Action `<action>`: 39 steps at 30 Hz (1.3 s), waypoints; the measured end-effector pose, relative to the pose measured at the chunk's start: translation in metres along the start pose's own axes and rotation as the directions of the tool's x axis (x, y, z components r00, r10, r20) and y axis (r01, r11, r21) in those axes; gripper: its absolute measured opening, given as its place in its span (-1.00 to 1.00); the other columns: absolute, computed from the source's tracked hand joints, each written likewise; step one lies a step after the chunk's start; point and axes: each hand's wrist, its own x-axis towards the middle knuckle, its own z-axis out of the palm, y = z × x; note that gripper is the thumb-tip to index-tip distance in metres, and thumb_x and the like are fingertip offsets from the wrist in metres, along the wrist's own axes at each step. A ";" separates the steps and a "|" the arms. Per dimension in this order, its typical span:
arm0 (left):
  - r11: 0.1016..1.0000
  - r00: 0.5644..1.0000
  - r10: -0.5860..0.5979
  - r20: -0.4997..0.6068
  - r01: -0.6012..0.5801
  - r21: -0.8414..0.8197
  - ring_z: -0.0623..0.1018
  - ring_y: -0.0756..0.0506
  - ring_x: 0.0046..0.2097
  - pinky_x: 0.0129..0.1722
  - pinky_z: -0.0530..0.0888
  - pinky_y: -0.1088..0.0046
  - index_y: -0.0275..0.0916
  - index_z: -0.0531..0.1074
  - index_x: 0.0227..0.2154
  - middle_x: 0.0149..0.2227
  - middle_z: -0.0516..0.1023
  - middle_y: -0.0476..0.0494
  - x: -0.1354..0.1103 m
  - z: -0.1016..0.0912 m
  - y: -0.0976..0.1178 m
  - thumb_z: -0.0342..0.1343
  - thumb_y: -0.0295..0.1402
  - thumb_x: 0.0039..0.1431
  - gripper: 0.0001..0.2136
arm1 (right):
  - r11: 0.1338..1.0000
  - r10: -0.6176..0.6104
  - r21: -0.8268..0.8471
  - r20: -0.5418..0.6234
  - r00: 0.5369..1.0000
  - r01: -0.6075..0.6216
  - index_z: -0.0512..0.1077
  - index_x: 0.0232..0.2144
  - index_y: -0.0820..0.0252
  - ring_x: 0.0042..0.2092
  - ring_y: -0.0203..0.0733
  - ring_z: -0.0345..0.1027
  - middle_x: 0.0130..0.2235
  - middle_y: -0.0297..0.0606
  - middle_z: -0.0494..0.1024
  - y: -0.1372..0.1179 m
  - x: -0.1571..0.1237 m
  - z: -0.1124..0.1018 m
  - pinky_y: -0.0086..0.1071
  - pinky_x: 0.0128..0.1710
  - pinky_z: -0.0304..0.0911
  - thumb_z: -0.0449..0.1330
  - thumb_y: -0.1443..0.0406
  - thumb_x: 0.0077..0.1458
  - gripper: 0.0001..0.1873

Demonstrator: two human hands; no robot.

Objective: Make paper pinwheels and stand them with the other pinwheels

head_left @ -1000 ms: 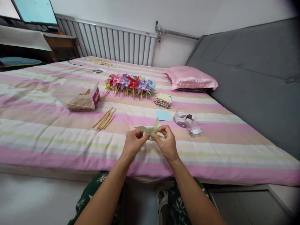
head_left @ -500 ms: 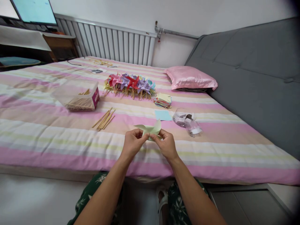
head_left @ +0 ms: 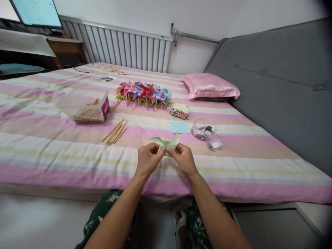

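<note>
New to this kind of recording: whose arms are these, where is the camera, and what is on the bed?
There is no machine here. The camera sits on a person's head, looking forward and down, so the bare arms are their own. The left hand and right hand pinch a pale green paper, partly folded, above a striped bed. On it lie loose sticks, a clear box of sticks, a row of pinwheels, a stack of paper squares, a blue square, a clear jar on its side and a pink pillow.
</note>
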 end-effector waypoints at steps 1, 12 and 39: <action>1.000 1.000 0.005 -0.002 -0.005 0.009 0.24 0.07 -0.57 -0.57 0.17 0.56 -0.30 0.36 -0.67 -0.67 0.28 0.05 0.000 0.001 -0.001 0.20 -0.28 -0.08 -0.78 | 1.000 0.003 0.013 0.002 1.000 -0.003 0.53 -0.31 0.20 -0.22 -0.13 0.45 -0.26 -0.25 0.60 0.000 0.000 0.000 -0.28 -0.15 0.30 0.29 0.18 -0.06 -0.74; 0.997 0.997 0.048 -0.054 -0.045 0.057 0.23 0.07 -0.58 -0.57 0.16 0.55 -0.28 0.36 -0.67 -0.67 0.26 0.07 -0.005 0.005 -0.002 0.19 -0.26 -0.06 -0.76 | 0.997 0.019 0.072 0.007 1.000 -0.019 0.52 -0.28 0.21 -0.19 -0.10 0.45 -0.23 -0.21 0.60 0.000 0.001 -0.001 -0.21 -0.10 0.30 0.29 0.17 -0.07 -0.71; 0.984 0.999 -0.038 -0.017 0.035 -0.176 0.24 0.09 -0.60 -0.59 0.18 0.57 -0.28 0.34 -0.67 -0.67 0.28 0.09 -0.001 0.010 0.002 0.24 -0.28 -0.11 -0.76 | 0.995 0.024 0.100 0.010 1.000 -0.025 0.52 -0.29 0.18 -0.22 -0.11 0.46 -0.25 -0.22 0.60 -0.002 0.002 -0.002 -0.21 -0.12 0.33 0.30 0.14 -0.09 -0.69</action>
